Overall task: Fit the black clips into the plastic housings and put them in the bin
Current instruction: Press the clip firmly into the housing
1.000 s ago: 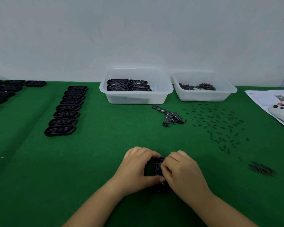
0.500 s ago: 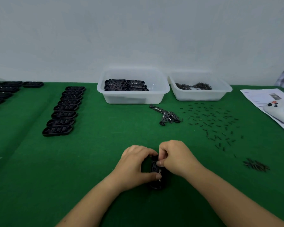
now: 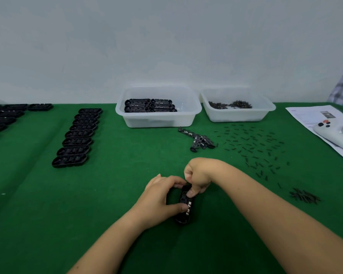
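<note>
A black oblong plastic housing [image 3: 184, 209] lies on the green cloth near the front middle, with a black clip seated along its top. My left hand [image 3: 160, 198] grips the housing from the left, thumb on its near end. My right hand [image 3: 198, 176] is curled above the far end, its fingertips pressing down on the clip. A pile of loose black clips [image 3: 200, 141] lies further back. The left white bin [image 3: 158, 107] holds several finished housings. A column of empty housings [image 3: 77, 135] runs along the left.
A second white bin [image 3: 238, 107] at the back right holds small dark parts. Many small black pins [image 3: 251, 147] are scattered right of centre, with a small heap [image 3: 303, 196] nearer. A white controller [image 3: 337, 133] rests on paper at the right edge. More housings [image 3: 2, 117] lie far left.
My right hand has risen and shifted toward the far end of the housing, now pressing from above. More of the housing's near end is uncovered. My left hand has kept its grip.
</note>
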